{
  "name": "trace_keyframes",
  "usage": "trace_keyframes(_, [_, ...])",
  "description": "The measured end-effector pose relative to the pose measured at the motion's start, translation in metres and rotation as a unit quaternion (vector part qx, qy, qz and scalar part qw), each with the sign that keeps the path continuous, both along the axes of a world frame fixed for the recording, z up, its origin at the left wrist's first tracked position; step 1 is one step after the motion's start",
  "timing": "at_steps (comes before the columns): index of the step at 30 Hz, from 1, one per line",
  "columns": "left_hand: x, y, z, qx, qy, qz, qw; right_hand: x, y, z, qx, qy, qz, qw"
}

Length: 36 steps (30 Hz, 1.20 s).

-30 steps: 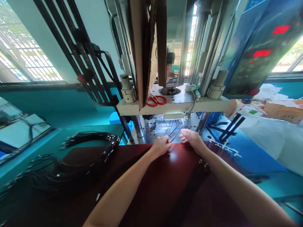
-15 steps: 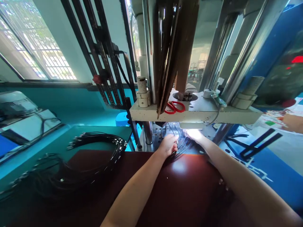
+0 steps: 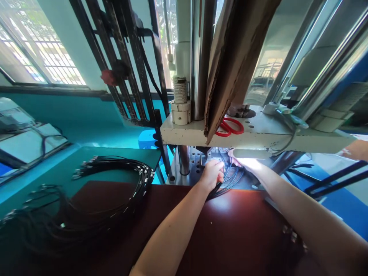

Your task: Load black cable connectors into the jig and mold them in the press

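Observation:
My left hand (image 3: 212, 174) is closed around a bunch of thin black cables (image 3: 230, 180) at the mouth of a press machine, just under its white plate (image 3: 258, 134). My right hand (image 3: 244, 163) reaches deeper beneath the plate, washed out by a bright lamp; its fingers rest among the cable ends over the perforated metal bed (image 3: 198, 161), and I cannot see whether they grip anything. Both forearms stretch over the dark red tabletop (image 3: 224, 230).
A large bundle of black cables with metal tips (image 3: 115, 180) lies on the left of the table. Red-handled scissors (image 3: 230, 126) rest on the plate beside a brown cardboard sheet (image 3: 232, 57). Steel columns and a black frame (image 3: 126, 65) rise behind.
My view has moved closer and lower toward the press. Both hands have gone from the table edge in under the plate, and the left has closed on the cables.

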<state>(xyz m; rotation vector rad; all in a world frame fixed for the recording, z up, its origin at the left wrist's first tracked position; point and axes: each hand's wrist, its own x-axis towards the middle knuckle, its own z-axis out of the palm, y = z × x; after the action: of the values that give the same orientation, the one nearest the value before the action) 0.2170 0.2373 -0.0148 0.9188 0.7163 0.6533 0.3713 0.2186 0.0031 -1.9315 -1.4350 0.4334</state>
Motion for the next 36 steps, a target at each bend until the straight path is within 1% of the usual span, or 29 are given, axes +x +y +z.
trace_keyframes(3, [0.0, -0.001, 0.003, -0.007, 0.004, 0.01, 1.0, -0.001, 0.004, 0.001, -0.034, 0.052, 0.036, 0.997])
trace_keyframes(6, [0.0, -0.001, 0.005, -0.017, 0.002, 0.022, 1.0, -0.003, 0.007, 0.003, -0.056, 0.066, 0.037, 0.996])
trace_keyframes(8, [0.0, -0.002, 0.006, -0.02, -0.003, 0.021, 1.0, -0.004, 0.008, 0.003, -0.064, 0.052, 0.026, 0.996])
trace_keyframes(14, [0.0, -0.005, 0.006, -0.031, -0.012, 0.008, 0.999, -0.002, 0.019, -0.002, -0.095, -0.053, -0.032, 0.993])
trace_keyframes(21, [-0.002, 0.001, 0.005, -0.052, -0.012, 0.009, 0.999, 0.002, 0.043, -0.015, -0.143, -0.168, -0.072, 0.973])
trace_keyframes(25, [-0.003, 0.003, 0.003, -0.048, -0.018, 0.011, 0.999, 0.002, 0.04, -0.024, -0.12, -0.233, -0.051, 0.964])
trace_keyframes(29, [-0.002, 0.003, 0.001, -0.045, -0.021, 0.019, 0.999, -0.003, 0.032, -0.024, -0.086, -0.32, -0.01, 0.943])
trace_keyframes(32, [-0.002, 0.004, -0.001, -0.038, -0.023, 0.024, 0.999, -0.01, 0.03, -0.02, -0.092, -0.371, 0.019, 0.924])
trace_keyframes(36, [-0.002, 0.007, -0.002, -0.031, -0.022, 0.021, 0.999, -0.02, 0.032, -0.014, -0.107, -0.413, 0.029, 0.904])
